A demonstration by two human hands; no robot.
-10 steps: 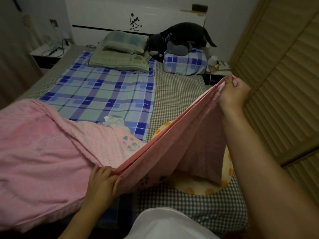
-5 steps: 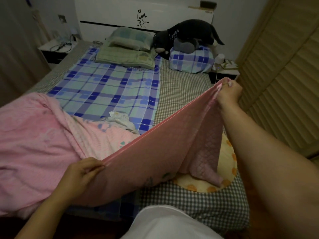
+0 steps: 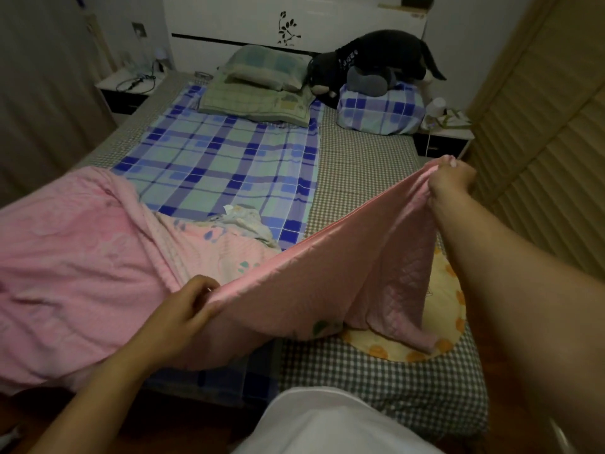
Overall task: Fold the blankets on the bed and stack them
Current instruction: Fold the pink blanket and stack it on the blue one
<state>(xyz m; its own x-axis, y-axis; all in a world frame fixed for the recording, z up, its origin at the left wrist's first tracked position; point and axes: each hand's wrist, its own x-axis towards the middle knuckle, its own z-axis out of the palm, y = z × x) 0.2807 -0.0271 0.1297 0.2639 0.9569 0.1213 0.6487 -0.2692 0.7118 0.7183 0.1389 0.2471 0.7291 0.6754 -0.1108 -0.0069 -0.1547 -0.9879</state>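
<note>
Here, pink blanket [image 3: 311, 283] between gripping hands

A home bedroom: a bed [image 3: 360, 165] with white headboard [image 3: 294, 18] at twelve o'clock, pillows [image 3: 268, 68], a plush dog [image 3: 376, 57], nightstands [image 3: 127, 90] and a louvred wardrobe [image 3: 540, 126] at two o'clock.

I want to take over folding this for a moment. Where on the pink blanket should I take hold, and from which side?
Probably along the satin edge of the pink blanket, pulled taut between the left hand and right hand. Come from above, pinching beside each grip, since the rest hangs slack or lies bunched on the bed.
</note>
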